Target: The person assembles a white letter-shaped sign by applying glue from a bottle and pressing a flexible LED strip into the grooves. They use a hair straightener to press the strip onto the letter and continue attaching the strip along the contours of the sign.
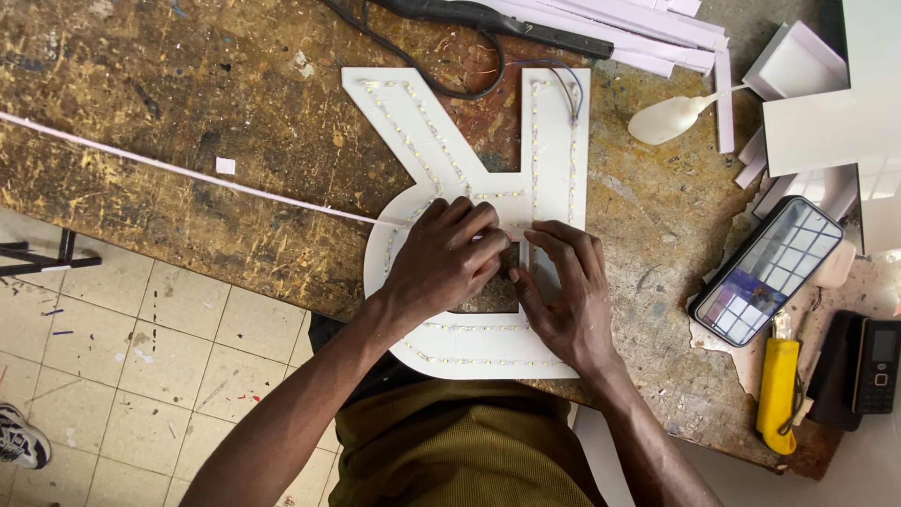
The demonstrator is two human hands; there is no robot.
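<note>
— Worktop (235, 141) first? What am I looking at?

— Worktop, yes: scarred brown wood, paint-flecked, with tiled floor (141, 376) off its near edge. Biggest thing on it is a white cut-out letter panel (554, 178), lying flat, with thin strips of small lights (413, 131) running along its arms.

— And my hands?

— My left hand (446, 258) lies on the panel's middle, fingers curled and pressed down at the edge of the panel's inner opening, where a long thin white strip (188, 172) comes in from the far left across the worktop. Whether the fingers pinch that strip's end I cannot tell. My right hand (563, 291) rests just beside it, fingers half spread and flat on the panel, thumb at the opening; it holds nothing I can see.

— What else is about?

— Up top, a bundle of white strips (648, 38) and a black cable (422, 66) looping onto the panel. To the right, white board pieces (826, 122), a pale squeeze bottle (666, 117), a smartphone (765, 268) with its screen lit, a yellow utility knife (777, 385), and a small black keypad phone (878, 366).
</note>
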